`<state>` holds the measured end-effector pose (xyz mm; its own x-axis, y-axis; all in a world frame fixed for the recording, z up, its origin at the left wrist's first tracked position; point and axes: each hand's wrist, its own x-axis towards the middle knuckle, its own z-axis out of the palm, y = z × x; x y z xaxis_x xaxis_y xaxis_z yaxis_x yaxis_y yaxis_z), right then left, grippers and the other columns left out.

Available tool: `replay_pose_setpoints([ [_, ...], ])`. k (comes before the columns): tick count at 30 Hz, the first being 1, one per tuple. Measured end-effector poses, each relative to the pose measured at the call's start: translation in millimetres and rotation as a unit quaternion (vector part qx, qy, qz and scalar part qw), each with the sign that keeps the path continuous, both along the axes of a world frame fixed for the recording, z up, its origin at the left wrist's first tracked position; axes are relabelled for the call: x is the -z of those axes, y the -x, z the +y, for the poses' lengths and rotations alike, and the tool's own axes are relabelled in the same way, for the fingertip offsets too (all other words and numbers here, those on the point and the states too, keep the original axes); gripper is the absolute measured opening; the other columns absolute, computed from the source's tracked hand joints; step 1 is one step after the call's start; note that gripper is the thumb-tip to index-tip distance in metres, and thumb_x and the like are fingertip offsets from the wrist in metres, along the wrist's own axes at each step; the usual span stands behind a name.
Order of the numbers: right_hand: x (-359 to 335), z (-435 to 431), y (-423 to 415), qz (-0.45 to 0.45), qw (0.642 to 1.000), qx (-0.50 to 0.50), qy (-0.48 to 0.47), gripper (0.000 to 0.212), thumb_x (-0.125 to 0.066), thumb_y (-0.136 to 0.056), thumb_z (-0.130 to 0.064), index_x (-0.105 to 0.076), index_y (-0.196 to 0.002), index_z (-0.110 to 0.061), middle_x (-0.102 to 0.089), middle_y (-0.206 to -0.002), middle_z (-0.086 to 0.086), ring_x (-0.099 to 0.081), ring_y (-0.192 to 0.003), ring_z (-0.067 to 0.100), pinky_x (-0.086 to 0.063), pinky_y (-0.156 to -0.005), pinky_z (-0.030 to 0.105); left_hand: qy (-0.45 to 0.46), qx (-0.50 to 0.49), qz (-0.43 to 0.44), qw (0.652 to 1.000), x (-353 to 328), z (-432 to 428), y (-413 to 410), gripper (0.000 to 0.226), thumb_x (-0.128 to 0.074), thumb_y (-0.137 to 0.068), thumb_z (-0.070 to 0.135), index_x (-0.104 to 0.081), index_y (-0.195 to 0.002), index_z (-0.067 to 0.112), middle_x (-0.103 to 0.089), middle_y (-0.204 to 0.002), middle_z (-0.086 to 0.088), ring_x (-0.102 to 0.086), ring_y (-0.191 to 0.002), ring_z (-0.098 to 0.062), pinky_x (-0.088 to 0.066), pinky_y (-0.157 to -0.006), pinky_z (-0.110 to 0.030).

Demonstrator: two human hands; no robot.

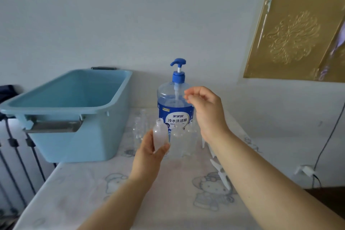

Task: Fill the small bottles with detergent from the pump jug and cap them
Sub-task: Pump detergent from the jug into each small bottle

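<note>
One uncapped small bottle [160,134] in left hand [149,157] (upright), pump jug [175,106] behind.

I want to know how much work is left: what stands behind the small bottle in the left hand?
Behind the small bottle held in the left hand stand clear empty bottles and the detergent jug. The hand and bottle cover some of them, so their count cannot be told.

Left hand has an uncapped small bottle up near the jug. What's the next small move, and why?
Probably raise the small bottle in the left hand under the pump jug's spout: its mouth is open but sits below the nozzle, and the right hand hovers short of the pump.
</note>
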<state>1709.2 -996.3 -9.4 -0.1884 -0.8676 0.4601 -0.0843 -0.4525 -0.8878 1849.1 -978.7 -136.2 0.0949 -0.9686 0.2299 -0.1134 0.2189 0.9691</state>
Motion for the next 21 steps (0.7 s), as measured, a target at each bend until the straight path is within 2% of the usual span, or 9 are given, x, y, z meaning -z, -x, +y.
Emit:
replay_pose_setpoints([
  [2, 3.6, 1.4, 0.9, 0.014, 1.000, -0.007, -0.012, 0.024, -0.057, -0.084, -0.002, -0.066, -0.074, -0.022, -0.070, -0.084, 0.001, -0.062, -0.084, 0.015, -0.049, -0.084, 0.029, -0.011, 0.000, -0.023, 1.000, 3.9, -1.0, 0.8, 0.036, -0.064, -0.075, 0.029, -0.057, -0.110, 0.036, -0.070, -0.104, 0.012, -0.065, -0.100, -0.013, -0.049, -0.090, -0.037],
  [4, 6.0, 3.1, 0.6, 0.025, 0.999, -0.019, -0.023, 0.023, -0.057, -0.085, -0.002, -0.066, -0.076, -0.021, -0.069, -0.085, 0.002, -0.061, -0.082, 0.014, -0.047, -0.079, 0.027, -0.018, -0.009, -0.055, 0.998, 6.2, -1.9, 0.9, 0.033, -0.065, -0.079, 0.028, -0.057, -0.111, 0.032, -0.070, -0.098, 0.014, -0.065, -0.093, -0.009, -0.046, -0.081, -0.030],
  [6, 8.0, 4.7, -0.5, 0.030, 0.999, -0.028, -0.025, 0.023, -0.057, -0.084, -0.001, -0.066, -0.076, -0.020, -0.068, -0.082, 0.000, -0.060, -0.080, 0.013, -0.046, -0.075, 0.022, -0.020, -0.015, -0.070, 0.997, 6.7, -1.5, 0.4, 0.035, -0.065, -0.083, 0.023, -0.056, -0.116, 0.029, -0.070, -0.096, 0.015, -0.065, -0.087, -0.006, -0.045, -0.078, -0.028],
  [9, 10.0, 7.0, -3.4, 0.034, 0.998, -0.038, -0.023, 0.024, -0.057, -0.084, 0.000, -0.066, -0.076, -0.020, -0.066, -0.078, -0.002, -0.057, -0.077, 0.013, -0.043, -0.071, 0.020, -0.017, 0.004, -0.062, 0.998, 5.3, 2.6, -1.1, 0.054, -0.068, -0.077, 0.037, -0.049, -0.128, 0.040, -0.066, -0.115, 0.021, -0.063, -0.105, -0.005, -0.047, -0.093, -0.033],
  [12, 10.1, 9.7, -9.2, 0.038, 0.998, -0.054, -0.018, 0.027, -0.057, -0.084, 0.000, -0.066, -0.075, -0.023, -0.066, -0.078, -0.005, -0.058, -0.076, 0.012, -0.042, -0.069, 0.019, 0.012, -0.010, -0.038, 0.999, 3.2, 13.5, -4.2, 0.061, -0.075, -0.079, 0.027, -0.043, -0.130, 0.042, -0.052, -0.126, 0.030, -0.048, -0.120, 0.005, -0.036, -0.102, -0.021],
  [14, 9.0, 12.2, -12.8, 0.038, 0.997, -0.066, -0.015, 0.028, -0.057, -0.085, 0.001, -0.066, -0.075, -0.024, -0.065, -0.076, -0.007, -0.058, -0.076, 0.012, -0.042, -0.068, 0.018, 0.058, -0.062, -0.047, 0.995, 1.1, 22.4, -8.1, 0.061, -0.075, -0.080, 0.023, -0.045, -0.131, 0.034, -0.052, -0.125, 0.023, -0.048, -0.118, 0.007, -0.034, -0.101, -0.015],
  [17, 8.6, 15.9, -19.8, 0.038, 0.996, -0.084, -0.014, 0.026, -0.057, -0.084, 0.001, -0.067, -0.076, -0.022, -0.066, -0.076, -0.007, -0.058, -0.077, 0.011, -0.043, -0.069, 0.018, 0.138, -0.182, -0.091, 0.969, 0.1, 29.9, -21.1, 0.045, -0.072, -0.082, 0.018, -0.052, -0.122, 0.029, -0.055, -0.112, 0.013, -0.052, -0.107, 0.004, -0.038, -0.093, -0.006],
  [19, 9.0, 17.0, -25.5, 0.040, 0.995, -0.095, -0.015, 0.025, -0.057, -0.084, 0.002, -0.067, -0.078, -0.020, -0.067, -0.079, -0.005, -0.060, -0.079, 0.012, -0.043, -0.071, 0.018, 0.142, -0.235, -0.110, 0.955, -0.6, 27.8, -31.0, 0.042, -0.070, -0.083, 0.015, -0.053, -0.121, 0.022, -0.053, -0.113, 0.007, -0.051, -0.105, -0.003, -0.038, -0.092, -0.009],
  [21, 9.6, 16.8, -28.7, 0.036, 0.994, -0.101, -0.019, 0.025, -0.055, -0.084, 0.004, -0.067, -0.080, -0.017, -0.068, -0.082, -0.004, -0.061, -0.081, 0.012, -0.044, -0.072, 0.018, 0.111, -0.241, -0.132, 0.955, -0.6, 23.2, -36.2, 0.050, -0.069, -0.084, 0.015, -0.048, -0.128, 0.016, -0.049, -0.121, 0.003, -0.048, -0.113, -0.007, -0.035, -0.096, -0.016],
])
